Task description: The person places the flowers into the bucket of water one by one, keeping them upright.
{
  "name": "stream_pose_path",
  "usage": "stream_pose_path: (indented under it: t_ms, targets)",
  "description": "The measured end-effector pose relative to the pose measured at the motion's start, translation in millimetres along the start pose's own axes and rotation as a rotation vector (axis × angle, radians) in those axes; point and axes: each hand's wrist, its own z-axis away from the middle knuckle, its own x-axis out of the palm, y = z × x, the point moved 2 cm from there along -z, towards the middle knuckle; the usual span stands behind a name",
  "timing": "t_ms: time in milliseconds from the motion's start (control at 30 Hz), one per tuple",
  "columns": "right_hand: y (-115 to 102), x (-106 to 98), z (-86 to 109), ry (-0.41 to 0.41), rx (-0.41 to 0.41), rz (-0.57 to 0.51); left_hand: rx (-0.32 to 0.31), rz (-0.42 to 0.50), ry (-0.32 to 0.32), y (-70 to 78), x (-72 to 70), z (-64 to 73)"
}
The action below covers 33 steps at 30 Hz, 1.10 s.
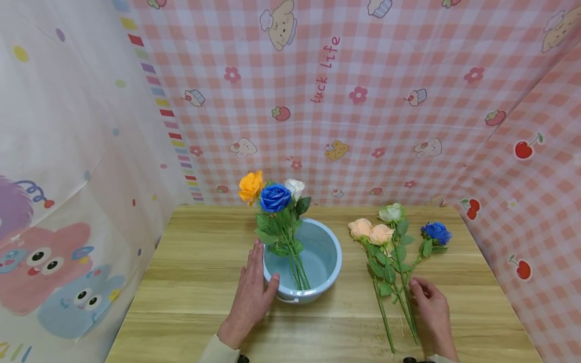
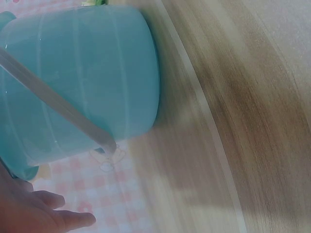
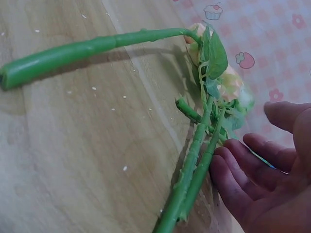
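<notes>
A light blue bucket [image 1: 333,262] holds an orange rose [image 1: 251,187], a blue rose [image 1: 275,197] and a white rose [image 1: 295,188], their stems leaning over its left side. My left hand [image 1: 251,292] rests along that side, fingers straight and thumb near the rim. In the left wrist view the bucket's wall [image 2: 87,77] and handle [image 2: 58,104] show beside the fingers. To the right lie peach roses [image 1: 380,234], a pale green-white rose [image 1: 391,213] and another blue rose [image 1: 437,233]. My right hand [image 1: 431,307] is at their stems [image 3: 199,165], fingers loosely bent, thumb apart.
The wooden table [image 1: 195,287] has small scraps and wet-looking specks scattered near the stems. A pink checked cloth [image 1: 317,126] hangs behind and on the right, and a white patterned cloth [image 1: 81,151] on the left.
</notes>
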Motion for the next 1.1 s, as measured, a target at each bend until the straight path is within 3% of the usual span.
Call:
stream_pose_path:
  t_ms: [233, 867, 1100]
  targets:
    - [5, -3, -4.0, -0.042, -0.043, -0.009, 0.003, -0.006, 0.000, 0.1, -0.2, 0.0]
    - [6, -4, -11.0, -0.103, -0.017, 0.241, 0.006, -0.004, 0.002, -1.5, 0.3, -0.4]
    - [6, -4, -15.7, -0.129, -0.010, 0.280, 0.000, 0.002, -0.001, -1.0, -0.3, 0.2]
